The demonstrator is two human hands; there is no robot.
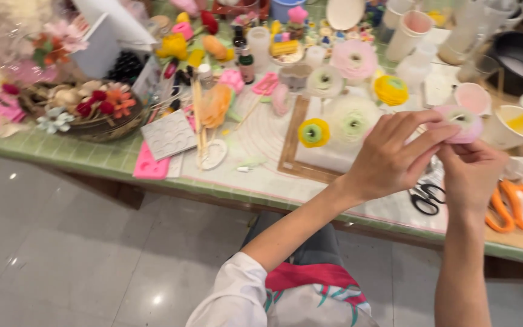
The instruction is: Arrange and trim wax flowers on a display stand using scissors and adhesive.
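Observation:
A pale pink layered craft flower [464,123] is pinched between both my hands, raised above the right part of the green tiled table [92,154]. My left hand [394,156] grips its left side with fingers curled over the petals. From below, my right hand [470,175] holds it by the thumb and fingers. On a white block [328,158] just left of my hands stand a yellow flower [314,132] and a white flower [352,121].
Black scissors [426,198] and orange scissors [511,206] lie under my hands. Cups [408,33] and small paint bowls [516,124] fill the back right. Pink moulds [151,165], a white mould [169,134], bottles [246,63] and a basket of flowers [89,109] crowd the left. Grey floor lies below.

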